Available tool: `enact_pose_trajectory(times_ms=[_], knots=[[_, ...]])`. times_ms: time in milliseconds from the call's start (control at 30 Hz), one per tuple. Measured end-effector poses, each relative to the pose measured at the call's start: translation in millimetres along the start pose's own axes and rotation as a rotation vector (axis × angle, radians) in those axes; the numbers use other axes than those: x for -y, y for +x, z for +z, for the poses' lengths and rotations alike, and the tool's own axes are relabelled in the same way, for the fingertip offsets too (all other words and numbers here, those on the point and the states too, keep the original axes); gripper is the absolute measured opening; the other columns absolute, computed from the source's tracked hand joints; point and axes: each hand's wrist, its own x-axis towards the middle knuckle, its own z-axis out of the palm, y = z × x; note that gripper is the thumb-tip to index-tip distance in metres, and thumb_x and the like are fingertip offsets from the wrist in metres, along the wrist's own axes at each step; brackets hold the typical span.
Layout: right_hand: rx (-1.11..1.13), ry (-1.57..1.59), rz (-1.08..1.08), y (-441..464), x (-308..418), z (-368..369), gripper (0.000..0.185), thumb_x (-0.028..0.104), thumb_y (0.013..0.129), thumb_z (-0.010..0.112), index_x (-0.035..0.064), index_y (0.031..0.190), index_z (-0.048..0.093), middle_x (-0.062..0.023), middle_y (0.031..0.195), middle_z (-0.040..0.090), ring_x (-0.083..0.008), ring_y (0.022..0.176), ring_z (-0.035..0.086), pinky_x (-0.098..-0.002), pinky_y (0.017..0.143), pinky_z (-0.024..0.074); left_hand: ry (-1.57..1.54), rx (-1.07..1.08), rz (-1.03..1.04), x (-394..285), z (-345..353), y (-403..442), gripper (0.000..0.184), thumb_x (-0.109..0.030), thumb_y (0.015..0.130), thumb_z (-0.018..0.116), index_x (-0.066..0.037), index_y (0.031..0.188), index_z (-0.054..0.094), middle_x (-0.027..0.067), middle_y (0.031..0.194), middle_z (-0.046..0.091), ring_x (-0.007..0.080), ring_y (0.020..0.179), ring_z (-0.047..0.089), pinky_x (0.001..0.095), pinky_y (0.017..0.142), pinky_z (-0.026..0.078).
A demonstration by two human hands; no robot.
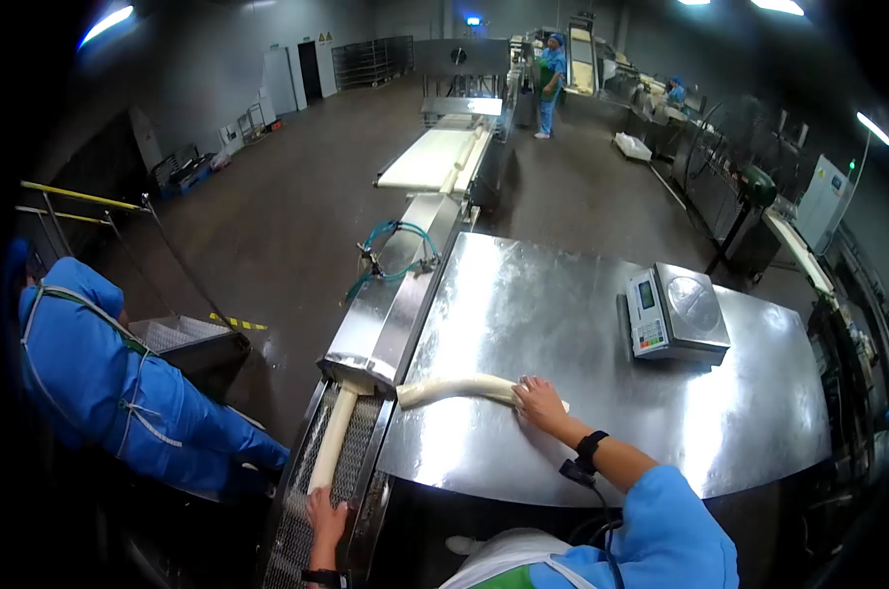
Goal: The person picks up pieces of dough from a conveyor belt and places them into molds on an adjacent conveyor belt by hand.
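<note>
A long pale dough rope (336,437) lies on the mesh conveyor (302,515), its far end inside the metal cover. My left hand (324,512) is at the near end of this rope, fingers curled over it. A second, thicker dough rope (459,387) lies bent across the left side of the steel table (582,432), its left end close to the conveyor's side rail. Over the right end of that piece, my right hand (539,401) is closed, fingers wrapped across the top. The underside of each grip is hidden.
A digital scale (695,304) stands on the table's right part. The metal conveyor cover (380,319), with blue hoses (400,231), leads to a pale belt (425,162). A co-worker in blue (120,373) is close at left, by a railing. Another person (550,83) stands far back.
</note>
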Motion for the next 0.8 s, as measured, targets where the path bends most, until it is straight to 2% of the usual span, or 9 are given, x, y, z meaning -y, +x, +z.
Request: enact_pose_trajectory(times_ms=[67,100,133,367,467,533,633,700,800], knots=[[-0.158,-0.051,-0.036,13,-3,6,0.043,0.02,0.066,0.059,0.007,0.105,0.047,-0.0133,0.091,0.052,-0.0294,0.084,0.051,-0.0386,0.069,0.0414,0.157,-0.101,-0.087,3,6,21,0.06,-0.019,0.068,0.06,-0.006,0.12,0.032,0.0168,0.127,0.026,0.0366,0.114,0.026,0.0481,0.093,0.023],[0.045,0.05,0.039,18,-1,10,0.048,0.021,0.067,0.059,0.0073,0.11,0.043,-0.0137,0.092,0.051,-0.0295,0.084,0.051,-0.0384,0.069,0.0417,0.153,-0.103,-0.084,1,7,31,0.06,-0.019,0.068,0.06,-0.006,0.12,0.032,0.0168,0.127,0.026,0.0366,0.114,0.026,0.0481,0.093,0.023],[0.247,0.15,0.115,23,1,15,0.053,0.023,0.068,0.06,0.0075,0.114,0.039,-0.014,0.092,0.051,-0.0295,0.084,0.051,-0.0382,0.069,0.042,0.193,-0.146,-0.076,-1,8,40,0.06,-0.019,0.068,0.06,-0.007,0.12,0.032,0.0165,0.125,0.028,0.0357,0.114,0.026,0.0478,0.093,0.023],[0.251,0.22,0.17,23,16,29,0.05,0.015,0.065,0.06,0.0084,0.112,0.042,-0.0136,0.089,0.052,-0.0299,0.082,0.052,-0.0378,0.07,0.0423,0.303,-0.072,-0.26,-15,15,82,0.063,-0.017,0.066,0.062,-0.008,0.121,0.032,0.0139,0.115,0.04,0.0327,0.107,0.037,0.047,0.09,0.025],[0.22,0.226,0.138,10,15,25,0.043,0.009,0.063,0.058,0.0074,0.104,0.047,-0.0146,0.085,0.052,-0.0303,0.081,0.051,-0.0384,0.07,0.0422,0.386,-0.161,-0.205,-2,16,72,0.059,-0.013,0.065,0.062,-0.012,0.118,0.036,0.0133,0.108,0.046,0.0314,0.099,0.044,0.0464,0.083,0.033],[0.311,0.191,0.205,3,23,10,0.032,0.006,0.06,0.057,0.006,0.091,0.051,-0.0146,0.082,0.053,-0.0313,0.08,0.052,-0.0389,0.069,0.042,0.36,-0.236,-0.074,15,18,60,0.064,-0.008,0.061,0.065,-0.013,0.118,0.037,0.0132,0.101,0.048,0.0305,0.096,0.046,0.0389,0.081,0.037],[0.305,0.242,0.107,-12,28,-15,0.035,0.005,0.062,0.057,0.0063,0.097,0.051,-0.0135,0.088,0.054,-0.0319,0.081,0.052,-0.0389,0.069,0.0422,0.288,-0.29,0.033,25,11,36,0.062,-0.007,0.062,0.062,-0.011,0.117,0.036,0.0132,0.1,0.047,0.0314,0.093,0.045,0.0396,0.08,0.037],[0.29,0.212,0.084,-25,18,-4,0.046,0.007,0.061,0.06,0.0098,0.105,0.048,-0.0108,0.084,0.052,-0.0294,0.08,0.052,-0.0385,0.068,0.0402,0.318,-0.109,-0.218,3,-7,27,0.06,-0.005,0.068,0.06,-0.009,0.122,0.033,0.0155,0.116,0.04,0.0329,0.101,0.041,0.0413,0.083,0.037],[0.299,0.202,0.052,-43,17,-11,0.046,0.008,0.061,0.061,0.0099,0.105,0.048,-0.0112,0.087,0.051,-0.0291,0.079,0.052,-0.0387,0.068,0.0401,0.412,-0.199,-0.24,15,-2,12,0.061,-0.009,0.063,0.062,-0.013,0.118,0.036,0.0117,0.102,0.046,0.0313,0.093,0.045,0.0403,0.078,0.04]])
